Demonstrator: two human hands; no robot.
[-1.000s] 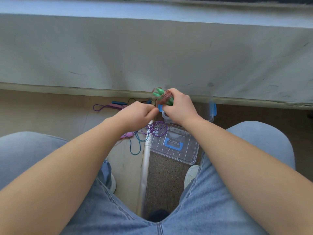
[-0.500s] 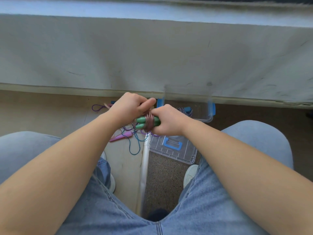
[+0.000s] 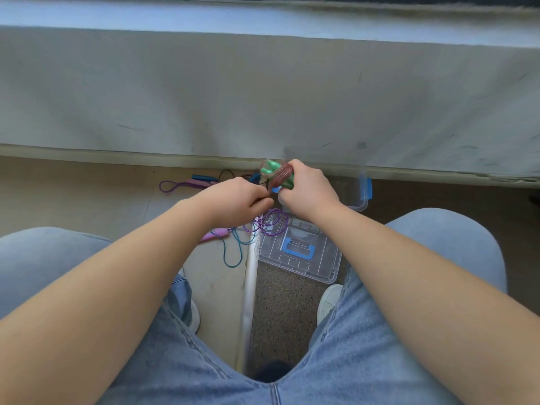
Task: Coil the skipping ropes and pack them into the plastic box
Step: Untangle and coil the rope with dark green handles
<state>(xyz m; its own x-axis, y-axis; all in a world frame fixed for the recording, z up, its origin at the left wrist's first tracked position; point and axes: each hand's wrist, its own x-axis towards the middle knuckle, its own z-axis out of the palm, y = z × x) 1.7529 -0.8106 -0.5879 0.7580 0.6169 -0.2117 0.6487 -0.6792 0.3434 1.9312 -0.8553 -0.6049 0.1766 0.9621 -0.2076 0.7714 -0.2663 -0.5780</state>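
Note:
My right hand (image 3: pixel 306 188) grips the green-handled skipping rope (image 3: pixel 273 172), whose brownish cord is wound around the two green handles. My left hand (image 3: pixel 236 201) pinches the free end of that cord just left of the bundle. Behind my right hand stands the clear plastic box (image 3: pixel 361 197) with blue clips, mostly hidden. Its clear lid (image 3: pixel 301 252) with a blue handle lies flat on the floor below. A purple rope (image 3: pixel 270 222) lies partly coiled at the lid's edge, beside a teal rope (image 3: pixel 233 249) and a pink handle (image 3: pixel 214 234).
More rope handles, blue and pink (image 3: pixel 201 181), lie on the floor at the back left with a purple loop. A grey wall (image 3: pixel 263 97) rises straight ahead. My knees in jeans and white shoes (image 3: pixel 328 299) flank a metal floor strip (image 3: pixel 249 287).
Both hands have lifted the green bundle up and to the right, away from me. The left hand has drawn back from the handles and now pinches the cord's end.

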